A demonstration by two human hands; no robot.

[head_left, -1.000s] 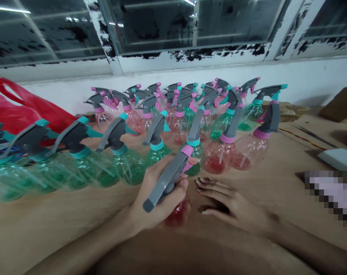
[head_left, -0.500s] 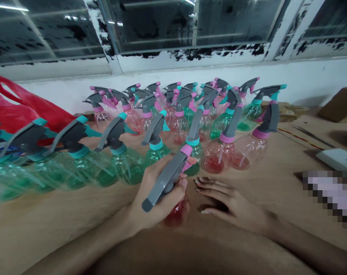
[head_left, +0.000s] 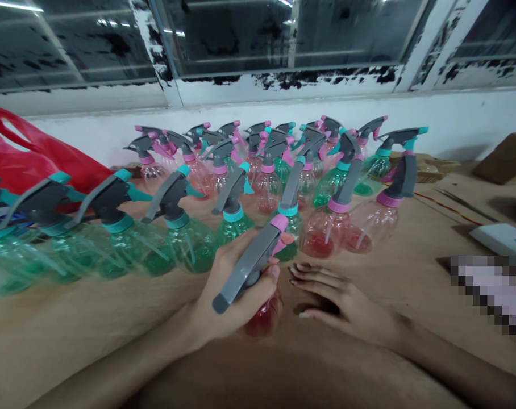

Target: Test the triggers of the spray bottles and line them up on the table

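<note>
My left hand [head_left: 241, 278] is closed around the neck of a spray bottle [head_left: 250, 266] with a grey head, a pink nozzle and a clear reddish body. Its fingers hide the collar, and the bottle's base is low over or on the table. To its right, my right hand [head_left: 330, 295] lies palm down on the tabletop, fingers stretched out and holding nothing. Just beyond the hands stand a turquoise-collared spray bottle [head_left: 288, 211] and a pink-collared spray bottle [head_left: 340, 205]. Leftward runs a row of green spray bottles [head_left: 179, 220].
Several more pink and green spray bottles [head_left: 267, 168] crowd the back of the wooden table [head_left: 415, 272]. A red plastic bag [head_left: 49, 159] lies at the left. On the right are a cardboard box [head_left: 507, 159], tweezers [head_left: 466, 204] and a white device [head_left: 503, 238].
Both hands and the held spray bottle stay in the same place. Only a very slight shift of the whole view shows.
</note>
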